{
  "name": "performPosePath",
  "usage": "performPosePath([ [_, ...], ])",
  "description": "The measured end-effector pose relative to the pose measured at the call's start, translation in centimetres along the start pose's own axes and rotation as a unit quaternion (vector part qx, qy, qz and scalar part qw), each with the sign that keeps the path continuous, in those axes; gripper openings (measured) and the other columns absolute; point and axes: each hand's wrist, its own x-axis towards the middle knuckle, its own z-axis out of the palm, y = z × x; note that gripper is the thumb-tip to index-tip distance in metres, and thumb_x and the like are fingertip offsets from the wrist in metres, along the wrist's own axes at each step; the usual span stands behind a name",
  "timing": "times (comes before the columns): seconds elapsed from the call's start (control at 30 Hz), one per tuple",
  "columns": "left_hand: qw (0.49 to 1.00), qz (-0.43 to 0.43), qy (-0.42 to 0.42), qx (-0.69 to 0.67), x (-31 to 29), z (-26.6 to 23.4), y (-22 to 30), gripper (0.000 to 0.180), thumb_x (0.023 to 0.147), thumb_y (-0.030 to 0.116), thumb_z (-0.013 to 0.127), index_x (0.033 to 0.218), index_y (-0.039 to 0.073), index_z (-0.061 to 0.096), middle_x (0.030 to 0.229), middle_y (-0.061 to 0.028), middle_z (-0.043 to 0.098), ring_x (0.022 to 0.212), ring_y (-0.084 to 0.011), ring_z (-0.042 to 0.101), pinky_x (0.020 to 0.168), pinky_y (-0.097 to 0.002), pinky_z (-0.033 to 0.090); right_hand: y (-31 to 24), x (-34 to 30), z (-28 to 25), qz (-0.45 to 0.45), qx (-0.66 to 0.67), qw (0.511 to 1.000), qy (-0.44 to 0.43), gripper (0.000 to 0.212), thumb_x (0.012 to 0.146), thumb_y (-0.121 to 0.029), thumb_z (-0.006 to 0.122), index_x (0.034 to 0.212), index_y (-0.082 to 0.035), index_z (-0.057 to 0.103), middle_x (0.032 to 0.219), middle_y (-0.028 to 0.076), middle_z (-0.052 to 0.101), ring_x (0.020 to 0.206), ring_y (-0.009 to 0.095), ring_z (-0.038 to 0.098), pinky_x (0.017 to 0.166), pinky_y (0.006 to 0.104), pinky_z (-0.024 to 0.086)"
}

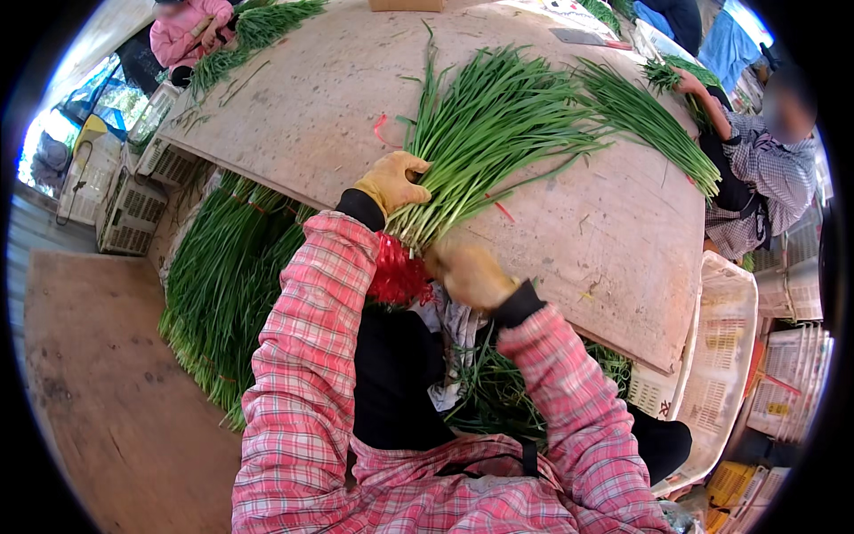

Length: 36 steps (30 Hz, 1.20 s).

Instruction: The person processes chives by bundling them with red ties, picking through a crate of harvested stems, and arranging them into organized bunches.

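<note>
A loose bunch of green garlic chives [503, 116] lies on the wide board table [311, 107], its leaves fanned away from me and its pale stem ends toward me. My left hand [393, 182], in a yellowish glove, is closed around the left side of the stems near their base. By the cut ends, at the table's near edge, is my right hand [474, 274], also gloved. Motion blurs its fingers, so their grip cannot be made out. Shiny red tie strips [398, 274] hang just below the stem ends, between my wrists.
Another chive bunch [654, 125] lies to the right, near a person in a checked shirt [774, 169]. Piled chives [222, 285] fill the space left of me. A white crate [725, 329] stands at right. A person in pink [187, 36] sits far left.
</note>
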Motion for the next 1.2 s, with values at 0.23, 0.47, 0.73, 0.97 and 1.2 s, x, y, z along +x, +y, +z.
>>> performPosePath([
  [0.23,1.000,0.014,0.000,0.002,-0.1,-0.1,0.1,0.059,0.062,0.019,0.077,0.114,-0.003,0.060,0.108,-0.0195,0.063,0.097,-0.0261,0.062,0.085,-0.0323,0.047,-1.9,-11.8,-1.3,-0.103,-0.191,0.893,-0.394,0.019,0.080,-0.026,0.057,0.085,-0.009,0.063,0.076,0.014,0.062,0.070,0.030,0.061,0.063,0.0404,0.049],
  [0.47,1.000,0.009,-0.017,-0.002,-0.5,-0.5,1.5,0.057,0.065,0.023,0.075,0.113,-0.005,0.059,0.106,-0.0207,0.064,0.096,-0.0274,0.062,0.085,-0.0331,0.048,0.0,-1.4,-2.2,-0.006,-0.126,0.942,0.310,0.015,0.081,-0.024,0.061,0.084,-0.010,0.061,0.074,0.012,0.060,0.064,0.030,0.059,0.053,0.0413,0.046],
  [0.73,0.984,-0.021,0.058,0.169,-0.3,1.0,4.1,0.055,0.065,0.032,0.078,0.103,-0.004,0.062,0.101,-0.0194,0.062,0.093,-0.0257,0.061,0.081,-0.0337,0.049,1.8,4.9,0.6,0.086,-0.108,0.930,0.340,0.016,0.075,-0.021,0.059,0.081,-0.007,0.061,0.077,0.014,0.062,0.070,0.034,0.062,0.061,0.0456,0.048],
  [0.97,0.985,-0.008,0.075,0.158,0.4,1.0,2.6,0.051,0.062,0.031,0.080,0.095,-0.003,0.063,0.087,-0.0163,0.065,0.081,-0.0246,0.062,0.074,-0.0336,0.049,-0.3,1.9,-0.8,0.032,0.149,0.986,0.063,0.015,0.067,-0.019,0.062,0.073,-0.006,0.068,0.067,0.014,0.065,0.062,0.026,0.063,0.059,0.0370,0.050],
  [1.2,0.989,-0.034,0.051,0.132,1.0,1.3,2.3,0.055,0.060,0.034,0.081,0.097,-0.002,0.064,0.097,-0.0210,0.064,0.093,-0.0312,0.062,0.083,-0.0366,0.048,-0.3,-14.6,3.4,-0.110,-0.031,0.935,-0.337,0.016,0.063,-0.018,0.059,0.067,-0.004,0.066,0.063,0.016,0.061,0.061,0.033,0.063,0.054,0.0428,0.050],
])
